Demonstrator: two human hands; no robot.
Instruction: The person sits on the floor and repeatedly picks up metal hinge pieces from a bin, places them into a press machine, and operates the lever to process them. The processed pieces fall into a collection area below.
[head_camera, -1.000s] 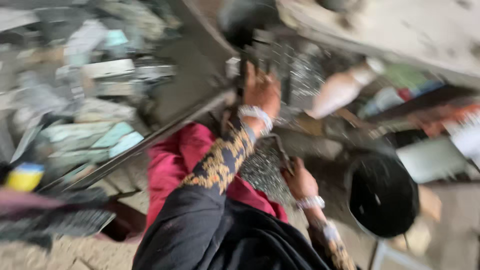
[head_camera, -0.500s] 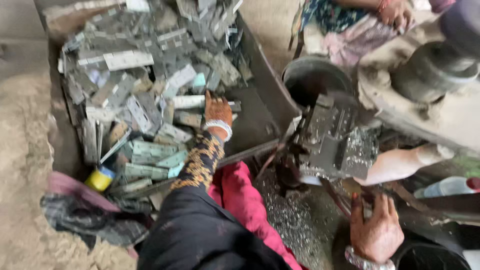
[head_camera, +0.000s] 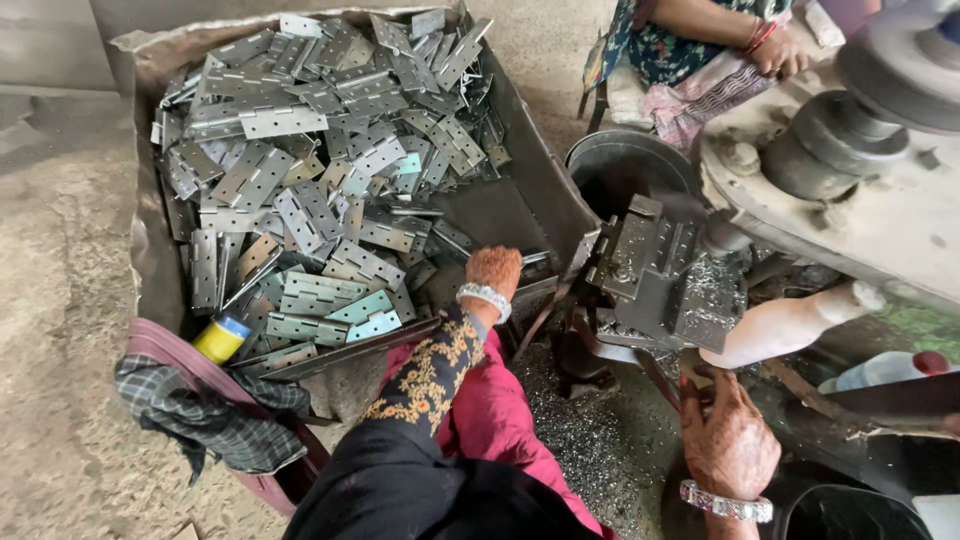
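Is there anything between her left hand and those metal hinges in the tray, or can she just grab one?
Nothing visible blocks it. The left hand is already inside the metal tray, at its near right corner, and the pile of hinges lies open right beside it. Whether the fingers already grip a hinge cannot be told.

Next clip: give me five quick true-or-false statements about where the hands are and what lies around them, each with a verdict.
1. The left hand reaches into the metal tray of hinges. True.
2. The right hand is also in the tray. False: it is low beside the press machine, away from the tray.
3. A yellow and blue container sits at the tray's near left corner. True.
4. The tray holds wooden blocks. False: it holds flat metal hinges.
5. Another person's hand shows at the top right. True.
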